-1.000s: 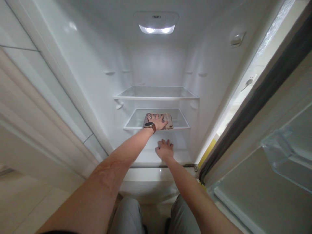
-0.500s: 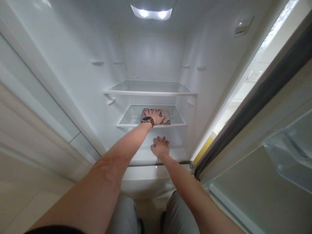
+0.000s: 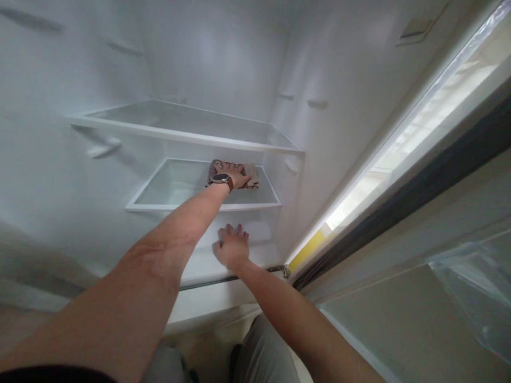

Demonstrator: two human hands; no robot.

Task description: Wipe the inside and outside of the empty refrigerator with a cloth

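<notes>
My left hand (image 3: 235, 176), with a watch (image 3: 221, 179) on its wrist, lies flat with spread fingers on a folded patterned cloth (image 3: 251, 175). The cloth rests on the lower glass shelf (image 3: 155, 190) inside a fridge, towards the right side of that shelf. Below the shelf, my right hand (image 3: 232, 247) rests with its fingers apart on the white fridge floor (image 3: 199, 263), near the front edge. Nothing is held in it.
A second glass shelf (image 3: 191, 135) sits above, with small shelf supports (image 3: 104, 148) on the side walls. At the right stands the open fridge door (image 3: 399, 319) with its dark seal (image 3: 419, 175) and a clear door bin (image 3: 475, 298).
The view has turned to the right and come closer to the shelves. My left hand and the cloth are now deeper on the lower shelf, away from its front edge.
</notes>
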